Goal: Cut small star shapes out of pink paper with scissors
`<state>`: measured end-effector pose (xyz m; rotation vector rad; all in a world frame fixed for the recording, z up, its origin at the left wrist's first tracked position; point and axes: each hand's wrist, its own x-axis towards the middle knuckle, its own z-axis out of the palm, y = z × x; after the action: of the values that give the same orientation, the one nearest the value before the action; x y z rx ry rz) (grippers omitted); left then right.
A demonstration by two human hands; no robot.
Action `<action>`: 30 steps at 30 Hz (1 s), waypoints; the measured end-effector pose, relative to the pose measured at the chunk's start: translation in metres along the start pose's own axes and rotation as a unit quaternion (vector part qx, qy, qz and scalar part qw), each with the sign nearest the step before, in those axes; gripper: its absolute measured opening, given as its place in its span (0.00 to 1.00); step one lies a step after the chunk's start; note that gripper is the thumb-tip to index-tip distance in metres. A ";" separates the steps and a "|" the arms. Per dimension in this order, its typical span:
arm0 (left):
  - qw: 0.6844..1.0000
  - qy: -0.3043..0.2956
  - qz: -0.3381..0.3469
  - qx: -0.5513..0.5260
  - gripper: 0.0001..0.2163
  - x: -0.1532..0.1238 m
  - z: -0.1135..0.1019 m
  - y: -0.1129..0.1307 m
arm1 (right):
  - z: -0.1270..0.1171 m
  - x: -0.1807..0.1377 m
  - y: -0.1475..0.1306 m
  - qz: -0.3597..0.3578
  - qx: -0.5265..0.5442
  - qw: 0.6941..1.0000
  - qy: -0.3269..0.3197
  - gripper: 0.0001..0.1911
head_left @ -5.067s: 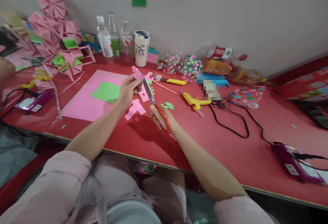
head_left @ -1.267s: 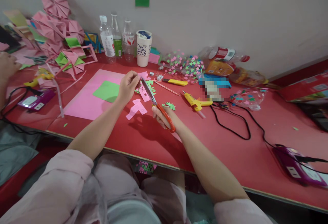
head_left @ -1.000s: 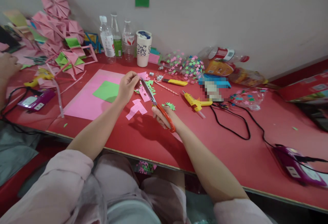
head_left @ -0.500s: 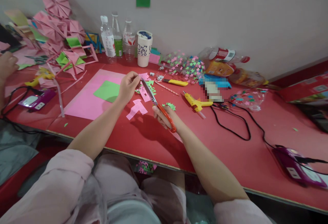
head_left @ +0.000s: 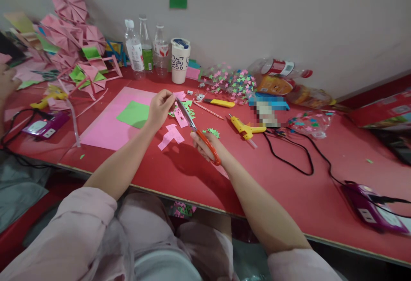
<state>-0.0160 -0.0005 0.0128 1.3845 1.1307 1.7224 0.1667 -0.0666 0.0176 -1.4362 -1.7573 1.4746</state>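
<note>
My right hand (head_left: 199, 144) grips orange-handled scissors (head_left: 210, 147), whose blades point up and left and look closed or nearly so. At their tip, my left hand (head_left: 159, 109) is closed in a pinch; whatever lies between its fingers is too small to make out. Under the blades is a pink paper scrap (head_left: 181, 119) with star-shaped cuts, over green paper scraps (head_left: 190, 109). Nearer me lie pink paper strips (head_left: 171, 137). Small green paper stars (head_left: 212, 133) rest beside my right hand. Left of my left hand, a green paper sheet (head_left: 132, 114) lies on a larger pink sheet (head_left: 102, 129).
A yellow glue gun (head_left: 245, 127), a yellow cutter (head_left: 221, 103) and a striped stick (head_left: 210, 111) lie to the right. Behind stand several bottles and a white cup (head_left: 180, 62). Cords run to a purple power strip (head_left: 372, 210). Another person's hand (head_left: 8, 82) is far left.
Both hands and the scissors keep nearly the same position; the whole view has shifted slightly. The other person's hand at far left has moved a little.
</note>
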 end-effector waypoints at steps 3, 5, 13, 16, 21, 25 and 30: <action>1.000 0.000 -0.001 -0.008 0.09 0.000 0.000 0.000 | 0.000 0.000 -0.002 0.007 0.000 1.000 0.003 0.24; 1.000 -0.001 0.000 -0.011 0.09 0.000 0.000 0.000 | -0.001 0.000 -0.002 0.006 -0.001 1.000 0.004 0.24; 1.000 -0.005 -0.005 -0.016 0.10 0.001 -0.001 -0.001 | -0.001 -0.001 -0.001 0.010 -0.008 1.000 0.003 0.24; 1.000 -0.002 -0.007 -0.018 0.09 0.001 0.000 -0.001 | -0.001 0.000 -0.001 0.016 -0.011 1.000 0.005 0.24; 1.000 -0.004 -0.012 -0.018 0.09 0.001 0.000 -0.001 | -0.002 0.000 -0.002 0.014 -0.014 1.000 0.001 0.24; 0.999 -0.007 -0.012 -0.032 0.09 0.001 -0.001 -0.003 | -0.002 0.000 -0.002 0.007 -0.015 1.000 0.000 0.24; 0.998 -0.009 -0.015 -0.058 0.09 0.001 -0.002 -0.004 | 0.001 0.002 0.003 -0.003 0.010 1.000 0.011 0.23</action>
<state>-0.0181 0.0019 0.0098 1.3031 1.0202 1.7230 0.1661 -0.0658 0.0143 -1.4313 -1.7288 1.4643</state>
